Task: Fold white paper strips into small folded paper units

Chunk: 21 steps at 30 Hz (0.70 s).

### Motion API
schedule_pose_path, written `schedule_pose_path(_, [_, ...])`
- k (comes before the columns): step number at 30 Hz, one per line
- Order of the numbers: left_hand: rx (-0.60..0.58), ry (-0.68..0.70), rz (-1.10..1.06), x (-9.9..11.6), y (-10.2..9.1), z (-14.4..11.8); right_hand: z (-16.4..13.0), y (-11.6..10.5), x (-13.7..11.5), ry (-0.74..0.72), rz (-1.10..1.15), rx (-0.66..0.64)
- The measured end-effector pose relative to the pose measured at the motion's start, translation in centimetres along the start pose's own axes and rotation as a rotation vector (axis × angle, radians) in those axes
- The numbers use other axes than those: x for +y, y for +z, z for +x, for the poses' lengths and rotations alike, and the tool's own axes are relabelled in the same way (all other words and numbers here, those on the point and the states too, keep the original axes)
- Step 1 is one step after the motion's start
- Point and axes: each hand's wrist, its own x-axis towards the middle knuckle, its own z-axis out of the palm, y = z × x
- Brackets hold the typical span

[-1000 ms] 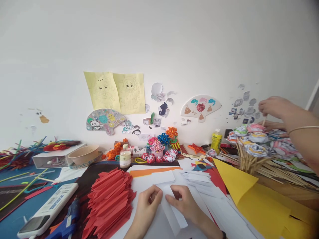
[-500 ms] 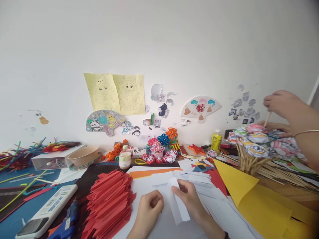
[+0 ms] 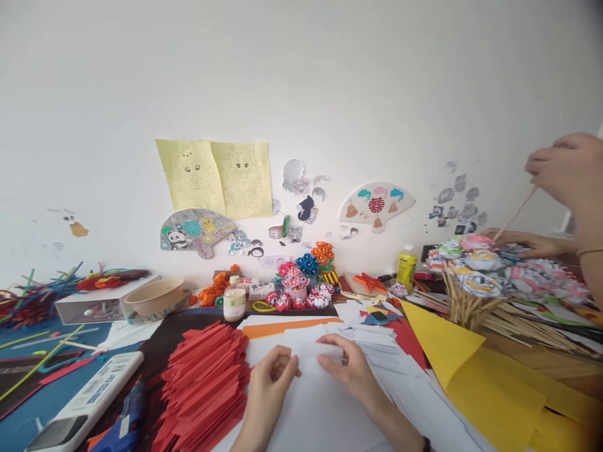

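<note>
White paper sheets (image 3: 325, 408) lie on the desk between my two hands. My left hand (image 3: 271, 383) is curled, thumb near fingertips, at the left side of the paper; whatever it may grip is lost against the white. Opposite it, my right hand (image 3: 351, 373) has its thumb and index finger apart over the paper. A pale strip (image 3: 306, 336) lies just beyond the fingers, its edges hard to make out. Left of my left hand is a heap of folded red paper strips (image 3: 202, 383). Cut white strips (image 3: 377, 336) lie beyond my right hand.
At right, another person's hand (image 3: 560, 169) holds a thin stick above paper flowers (image 3: 485, 270) on stick stems. Yellow paper (image 3: 499, 383) lies in front. A blue glue gun (image 3: 125, 420) and white power strip (image 3: 89, 402) are at left, a bottle (image 3: 234, 301) behind.
The long white strip my right hand was pinching no longer hangs from it, and those fingers have spread. My left hand has moved slightly up and left. The other person's hand has risen rightward.
</note>
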Motion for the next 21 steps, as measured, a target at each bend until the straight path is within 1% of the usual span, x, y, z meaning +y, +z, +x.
schedule_pose_path(2, [0.025, -0.063, -0.127, 0.1, 0.1, 0.1, 0.2, 0.0, 0.1, 0.078, 0.064, 0.035])
schedule_pose_path(3, [0.028, -0.093, -0.189, 0.1, 0.2, 0.1, 0.2, 0.2, 0.1, 0.127, 0.12, 0.02])
schedule_pose_path(5, [0.027, -0.147, -0.302, -0.1, 0.5, 0.0, 0.1, 0.6, 0.1, 0.189, 0.217, -0.065])
schedule_pose_path(7, [0.013, -0.188, -0.384, -0.5, 1.1, -0.1, -0.1, 1.0, 0.1, 0.174, 0.26, -0.176])
schedule_pose_path(9, [-0.011, -0.198, -0.417, -1.0, 1.6, -0.1, -0.3, 1.2, 0.0, 0.131, 0.264, -0.237])
schedule_pose_path(10, [-0.024, -0.19, -0.408, -1.3, 1.8, -0.2, -0.4, 1.2, 0.0, 0.116, 0.256, -0.235])
schedule_pose_path(13, [-0.086, -0.153, -0.323, -1.7, 2.2, -0.3, -0.3, 1.0, 0.0, 0.094, 0.213, -0.152])
schedule_pose_path(15, [-0.132, -0.142, -0.263, -1.8, 2.2, -0.4, -0.2, 1.0, 0.1, 0.082, 0.201, -0.119])
schedule_pose_path(17, [-0.167, -0.141, -0.227, -1.7, 2.2, -0.4, -0.2, 1.1, 0.3, 0.074, 0.208, -0.141])
schedule_pose_path(21, [-0.2, -0.133, -0.174, -1.4, 2.2, -0.5, -0.3, 1.4, 0.5, 0.082, 0.186, -0.19])
